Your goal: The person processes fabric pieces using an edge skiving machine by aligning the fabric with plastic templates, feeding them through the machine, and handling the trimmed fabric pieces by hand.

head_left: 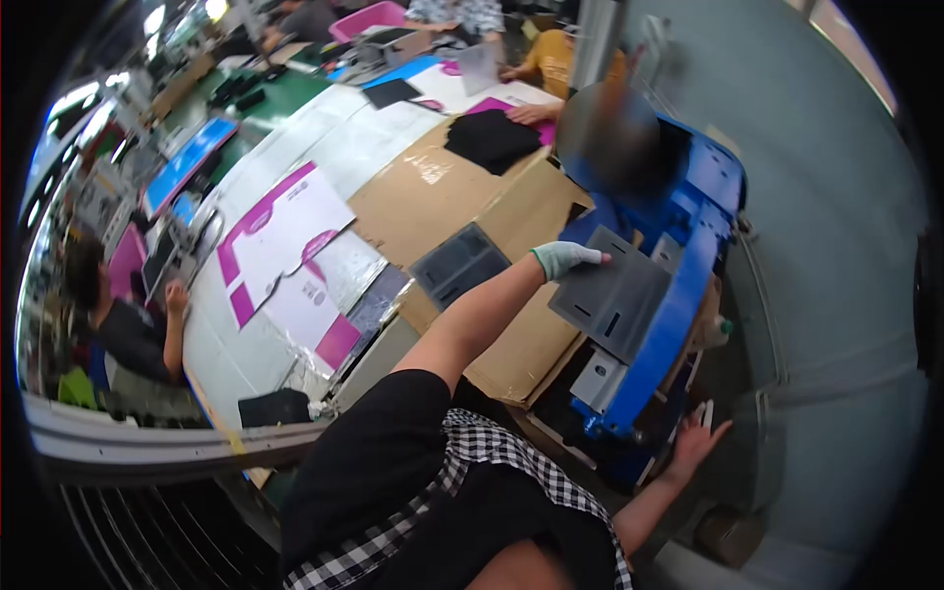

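Observation:
My left hand [568,260], in a pale glove with a bare fingertip showing, grips the upper left edge of a grey slotted plastic sheet [621,295]. The sheet is tilted and lies partly over the opening of a blue curved machine frame [678,305]. Low on the right, beside the machine, my right hand [696,444] is held out with its fingers apart. Something white shows at its fingers; I cannot make out what. A second dark grey plastic sheet [460,265] lies on cardboard [511,226] left of my left hand.
White and magenta printed sheets [285,236] lie on the white table [236,364]. Black pieces [492,141] are near a co-worker's hand [532,113]. Another person [133,315] sits at left. A grey wall [826,246] stands close on the right.

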Demonstrator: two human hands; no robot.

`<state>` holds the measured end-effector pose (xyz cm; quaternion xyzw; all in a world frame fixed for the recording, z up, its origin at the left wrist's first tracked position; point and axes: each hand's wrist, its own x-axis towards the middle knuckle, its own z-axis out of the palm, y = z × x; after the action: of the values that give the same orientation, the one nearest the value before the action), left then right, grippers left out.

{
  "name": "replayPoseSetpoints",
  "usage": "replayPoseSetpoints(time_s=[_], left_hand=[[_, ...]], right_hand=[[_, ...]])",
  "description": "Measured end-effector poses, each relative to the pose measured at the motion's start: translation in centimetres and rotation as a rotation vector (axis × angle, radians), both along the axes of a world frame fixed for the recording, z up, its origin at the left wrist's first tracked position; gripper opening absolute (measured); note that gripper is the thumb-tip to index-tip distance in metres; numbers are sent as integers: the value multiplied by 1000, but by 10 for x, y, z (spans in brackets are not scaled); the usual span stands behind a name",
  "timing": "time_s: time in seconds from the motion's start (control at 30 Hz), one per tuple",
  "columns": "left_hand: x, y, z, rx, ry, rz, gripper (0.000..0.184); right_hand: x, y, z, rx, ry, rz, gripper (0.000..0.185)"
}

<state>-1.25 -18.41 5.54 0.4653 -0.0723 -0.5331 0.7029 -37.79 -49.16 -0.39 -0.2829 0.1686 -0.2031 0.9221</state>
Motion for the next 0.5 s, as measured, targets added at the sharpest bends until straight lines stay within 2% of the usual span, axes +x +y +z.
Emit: replayPoseSetpoints(time_s=[0.1,0.13,0.2,0.27,0.33,0.37,0.4,0.43,0.47,0.5], left_hand=[[19,25,-8,37,-88,136,36],[19,42,5,55,-386,242,42],[13,100,59,246,-555,434,42],[30,160,79,616,-855,834,40],[33,238,110,406,-1104,1158,39],[26,275,127,839,-1466,1243,40],[19,313,144,1389,-1699,1391,41],[21,355,148,1504,-1663,1386,38],[36,409,137,1762,-1747,1455,37],[30,440,154,1662,-1989,1638,35]], right_hand=[[-4,-1,-4,-5,83,-17,65],[-5,-6,-7,-21,101,-25,63],[-8,-20,-14,-25,153,-125,66],[-11,-28,-16,-39,120,-102,66],[-11,-31,-18,-48,105,-108,65],[-10,-31,-19,-55,112,-119,64],[-12,-32,-21,-60,118,-136,62],[-15,-41,-30,-49,59,-83,57],[-14,-41,-34,-58,80,-68,56],[-11,-30,-28,-70,108,-73,55]])
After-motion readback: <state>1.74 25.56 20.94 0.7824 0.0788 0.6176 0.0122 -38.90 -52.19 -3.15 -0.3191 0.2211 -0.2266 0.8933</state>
